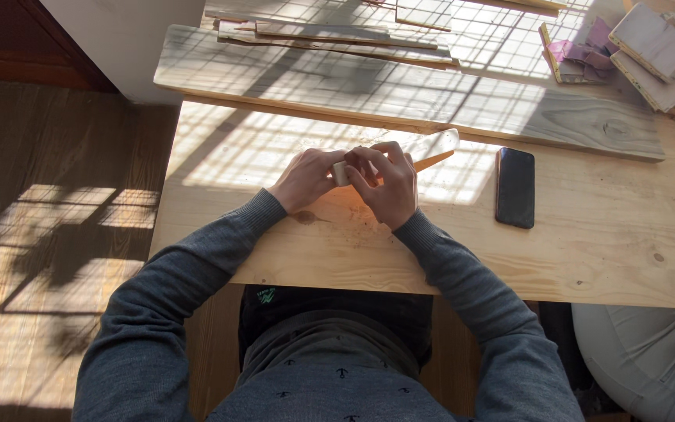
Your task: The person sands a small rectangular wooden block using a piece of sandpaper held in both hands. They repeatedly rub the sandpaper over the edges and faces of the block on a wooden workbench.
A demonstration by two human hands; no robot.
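Grey sleeves reached forward to a pale flat wooden strip [423, 150], held over the workbench [587, 250]. Left hand [306, 180] pinched its near end; right hand [388, 184] wrapped closed just beyond, fingers working the surface, seemingly mid-smoothing. Continuing would need a steady clamp. Wood dust [353, 227] lay below the grip, a dark phone [516, 187] to its right.
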